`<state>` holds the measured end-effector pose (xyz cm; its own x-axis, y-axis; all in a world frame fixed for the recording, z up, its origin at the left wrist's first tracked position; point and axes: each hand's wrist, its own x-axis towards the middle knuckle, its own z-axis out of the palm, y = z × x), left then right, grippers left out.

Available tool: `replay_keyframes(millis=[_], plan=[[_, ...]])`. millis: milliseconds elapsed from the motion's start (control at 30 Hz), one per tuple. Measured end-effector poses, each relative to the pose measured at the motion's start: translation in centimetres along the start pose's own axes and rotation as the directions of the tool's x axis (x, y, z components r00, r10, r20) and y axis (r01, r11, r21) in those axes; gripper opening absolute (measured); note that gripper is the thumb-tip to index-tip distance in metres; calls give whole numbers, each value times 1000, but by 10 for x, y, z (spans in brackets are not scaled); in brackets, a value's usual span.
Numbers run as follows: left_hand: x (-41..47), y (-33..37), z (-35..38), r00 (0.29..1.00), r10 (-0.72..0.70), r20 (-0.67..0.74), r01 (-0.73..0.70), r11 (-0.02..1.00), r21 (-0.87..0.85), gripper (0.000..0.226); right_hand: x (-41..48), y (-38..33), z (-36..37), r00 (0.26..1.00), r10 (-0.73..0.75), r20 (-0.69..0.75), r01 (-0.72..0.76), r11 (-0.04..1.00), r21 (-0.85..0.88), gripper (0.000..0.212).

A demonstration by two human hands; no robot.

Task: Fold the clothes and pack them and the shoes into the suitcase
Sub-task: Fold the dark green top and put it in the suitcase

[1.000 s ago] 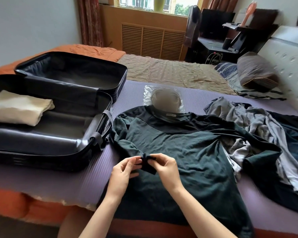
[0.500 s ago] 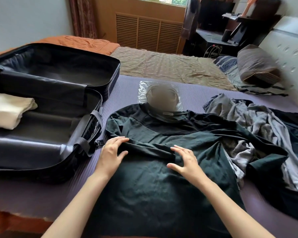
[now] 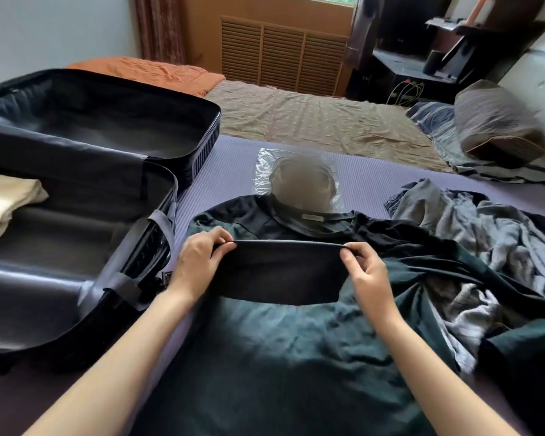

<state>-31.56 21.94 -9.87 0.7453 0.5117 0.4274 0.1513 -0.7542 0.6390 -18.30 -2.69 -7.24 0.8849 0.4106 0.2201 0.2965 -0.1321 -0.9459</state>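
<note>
Fingers point(image 3: 222, 244) of the left hand point(image 3: 199, 262) and the right hand point(image 3: 367, 273) pinched the upper corners of a small dark garment point(image 3: 280, 275), holding it stretched just above the green T-shirt point(image 3: 296, 357) on the bed mat point(image 3: 375, 184), beside the open suitcase point(image 3: 92, 309), probably to fold it straight.

pillow point(image 3: 497, 121), perhaps a desk point(image 3: 403, 69)

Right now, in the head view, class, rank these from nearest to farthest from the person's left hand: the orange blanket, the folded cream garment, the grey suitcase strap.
1. The grey suitcase strap, just left of the left hand, on the suitcase rim.
2. The folded cream garment, farther left, inside the suitcase.
3. The orange blanket, far back-left, beyond the suitcase.
</note>
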Motion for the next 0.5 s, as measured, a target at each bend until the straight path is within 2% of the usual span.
replay_keyframes(millis=[67,133,233,333,500], plan=[[23,8,8,998,-46,51,48,998,-50,15,20,0,-3,997,22,-78,-21,1000,6,5],[45,10,18,992,-65,112,73,995,-70,25,38,5,-7,984,26,-174,-39,997,-72,6],[64,0,31,974,-75,216,72,997,20,33,55,20,-11,966,57,-254,-118,966,-231,10],[69,-22,28,954,-92,286,-2,950,312,37,62,44,-11,971,140,-195,-204,909,-364,12],[74,-51,7,893,-225,389,40,902,429,31,59,55,-7,977,199,-79,-214,884,-415,8]])
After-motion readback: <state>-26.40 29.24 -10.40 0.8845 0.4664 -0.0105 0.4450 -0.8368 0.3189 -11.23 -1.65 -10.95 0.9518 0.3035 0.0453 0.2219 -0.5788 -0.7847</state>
